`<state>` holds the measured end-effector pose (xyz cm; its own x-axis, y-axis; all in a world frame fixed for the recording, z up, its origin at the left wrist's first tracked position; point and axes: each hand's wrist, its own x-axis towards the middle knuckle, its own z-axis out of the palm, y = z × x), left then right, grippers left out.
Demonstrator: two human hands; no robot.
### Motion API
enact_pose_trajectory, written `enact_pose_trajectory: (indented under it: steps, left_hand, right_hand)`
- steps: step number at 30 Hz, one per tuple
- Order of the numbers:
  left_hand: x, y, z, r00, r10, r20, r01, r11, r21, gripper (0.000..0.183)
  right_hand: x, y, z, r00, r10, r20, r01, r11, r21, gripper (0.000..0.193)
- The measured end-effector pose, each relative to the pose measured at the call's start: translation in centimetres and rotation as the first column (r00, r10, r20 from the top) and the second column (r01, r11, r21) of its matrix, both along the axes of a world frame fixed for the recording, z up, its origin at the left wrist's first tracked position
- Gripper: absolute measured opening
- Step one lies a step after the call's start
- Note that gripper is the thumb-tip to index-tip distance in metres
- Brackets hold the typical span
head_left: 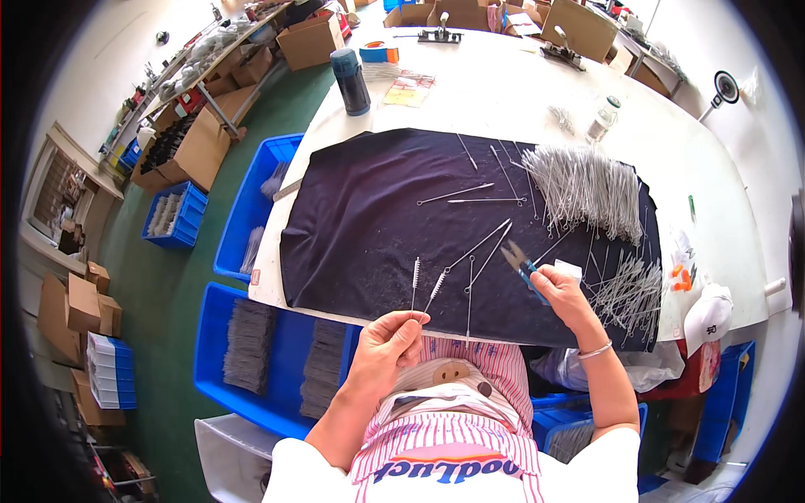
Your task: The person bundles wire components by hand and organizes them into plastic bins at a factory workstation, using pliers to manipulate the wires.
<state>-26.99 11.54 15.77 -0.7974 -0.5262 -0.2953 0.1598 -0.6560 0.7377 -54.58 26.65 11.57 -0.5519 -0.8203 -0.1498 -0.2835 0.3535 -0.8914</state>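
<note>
Two thin wire brushes [434,290] with white bristle heads stand upright, their stems pinched in my left hand [391,342] near the table's front edge. In my right hand [562,292] is a pair of thread snips [521,263] with blue handles, blades apart and pointing up and to the left. Beneath both hands lies a dark cloth [348,230]. Several loose wire brushes [486,199] with looped ends are scattered over it, some between my hands. A dense pile of brushes [587,191] sits at the far right, and a looser brush pile [631,289] lies right of my right hand.
On the white table [495,75] stand a dark bottle [350,82], a tape roll [379,54], a glass jar [603,120] and metal clamps [440,33]. A white cap [708,314] hangs at the right edge. Blue bins [287,344] line the left side.
</note>
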Motion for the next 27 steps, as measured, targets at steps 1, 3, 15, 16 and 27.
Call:
enact_pose_trajectory:
  steps: [1,3,15,16,27]
  left_hand:
    - [0.0,0.0,0.0,1.0,-0.007,0.004,0.007,1.0,0.003,0.017]
    - [0.1,0.1,0.1,0.998,-0.001,0.056,0.002,1.0,-0.01,0.017]
    - [1.4,0.2,1.2,0.961,0.032,0.275,0.054,0.953,-0.299,0.014]
    - [1.6,0.2,1.3,0.96,0.032,0.278,0.055,0.953,-0.298,0.014]
    - [2.8,0.2,1.6,0.935,0.12,0.334,0.11,0.797,-0.593,0.009]
  right_hand:
    - [0.6,-0.1,1.5,0.955,0.086,0.285,-0.048,0.989,-0.137,0.017]
    - [3.0,-0.7,4.5,0.912,0.109,0.396,-0.03,0.979,-0.201,0.013]
    - [5.7,-3.7,12.4,0.44,0.24,-0.865,-0.385,0.921,0.06,0.025]
    - [5.8,-3.8,12.6,0.443,0.242,-0.863,-0.386,0.921,0.06,0.025]
    - [6.1,-5.1,13.5,0.274,0.31,-0.91,-0.494,0.857,0.143,0.023]
